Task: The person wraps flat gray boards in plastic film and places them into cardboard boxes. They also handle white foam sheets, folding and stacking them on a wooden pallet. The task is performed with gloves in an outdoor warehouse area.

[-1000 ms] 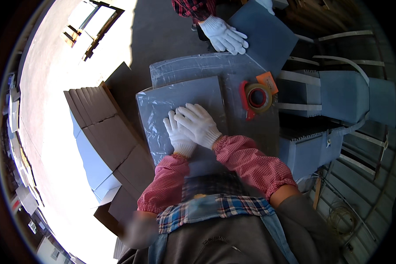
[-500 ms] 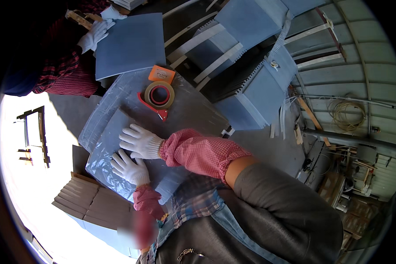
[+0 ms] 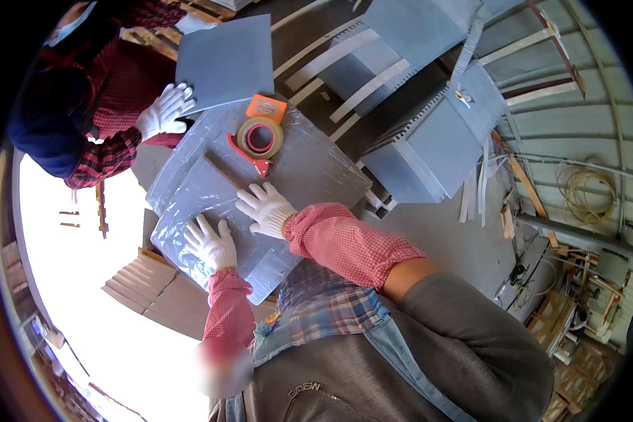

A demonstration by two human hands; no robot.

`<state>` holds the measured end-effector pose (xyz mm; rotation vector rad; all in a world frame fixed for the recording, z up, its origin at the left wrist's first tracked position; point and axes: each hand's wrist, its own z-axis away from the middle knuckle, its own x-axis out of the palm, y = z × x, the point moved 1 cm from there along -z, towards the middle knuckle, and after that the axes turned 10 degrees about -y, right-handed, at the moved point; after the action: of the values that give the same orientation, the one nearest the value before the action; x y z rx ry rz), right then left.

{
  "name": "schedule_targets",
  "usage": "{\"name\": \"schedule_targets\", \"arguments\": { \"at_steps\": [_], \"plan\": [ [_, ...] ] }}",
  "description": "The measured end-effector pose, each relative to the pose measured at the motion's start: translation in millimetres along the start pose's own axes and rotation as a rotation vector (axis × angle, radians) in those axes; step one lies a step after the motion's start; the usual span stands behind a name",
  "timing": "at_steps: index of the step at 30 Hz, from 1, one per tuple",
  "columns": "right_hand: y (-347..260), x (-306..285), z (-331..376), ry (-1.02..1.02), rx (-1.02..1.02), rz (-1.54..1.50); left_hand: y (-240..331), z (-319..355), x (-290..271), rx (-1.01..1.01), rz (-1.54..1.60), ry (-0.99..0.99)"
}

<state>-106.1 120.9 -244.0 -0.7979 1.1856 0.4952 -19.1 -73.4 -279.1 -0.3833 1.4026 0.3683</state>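
On a stack of grey sheets wrapped in clear plastic film (image 3: 309, 190), my left hand (image 3: 212, 243) lies flat with its fingers spread, pressing on the shiny film. To its right my right hand (image 3: 265, 209) also rests on the film, fingers apart, holding nothing. Both wear white knit gloves below pink checked sleeves. Just beyond my right fingertips runs a narrow dark strip or fold (image 3: 222, 172). A red tape dispenser (image 3: 261, 166) with a roll of tape (image 3: 277, 144) lies on the far part of the stack, touching or close to an orange box (image 3: 266, 108).
A co-worker at the far left has one gloved hand (image 3: 164, 112) at the edge of a blue-grey sheet (image 3: 225, 63). Stacks of blue-grey panels (image 3: 436, 144) stand at the right beside pale wooden strips (image 3: 369, 91). Brown cardboard (image 3: 148, 281) stands at the near left.
My hands have moved apart, the right one shifting rightward over the film. The folded film now lies flatter. The co-worker's nearer hand has slid down to the sheet's edge, and my view has shifted slightly.
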Motion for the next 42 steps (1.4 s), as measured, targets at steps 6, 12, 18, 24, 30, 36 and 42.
{"name": "schedule_targets", "arguments": {
  "at_steps": [6, 12, 18, 24, 30, 36, 42],
  "plan": [
    [9.4, 4.4, -4.1, -0.073, -0.069, 0.038, 42.6, 49.5, -47.1, -0.131, 0.123, -0.042],
    [13.0, -2.2, -7.9, -0.276, -0.14, 0.124, 85.9, 108.0, -47.3, -0.338, 0.234, -0.388],
    [19.8, -10.4, -7.7, -0.254, -0.164, 0.152, 98.7, 102.2, -64.0, -0.372, 0.283, -0.491],
    [20.4, -8.9, -11.5, -0.259, -0.178, 0.19, 96.2, 103.8, -66.1, -0.363, 0.314, -0.462],
    [22.0, -0.1, -12.3, -0.176, -0.246, 0.195, 89.5, 107.9, -59.0, -0.363, 0.29, -0.468],
    [16.5, -2.1, -14.0, -0.285, -0.237, 0.209, 84.6, 108.1, -65.2, -0.37, 0.288, -0.509],
    [18.5, -9.9, -17.6, -0.3, -0.236, 0.209, 85.7, 105.9, -65.7, -0.386, 0.314, -0.495]
  ]
}}
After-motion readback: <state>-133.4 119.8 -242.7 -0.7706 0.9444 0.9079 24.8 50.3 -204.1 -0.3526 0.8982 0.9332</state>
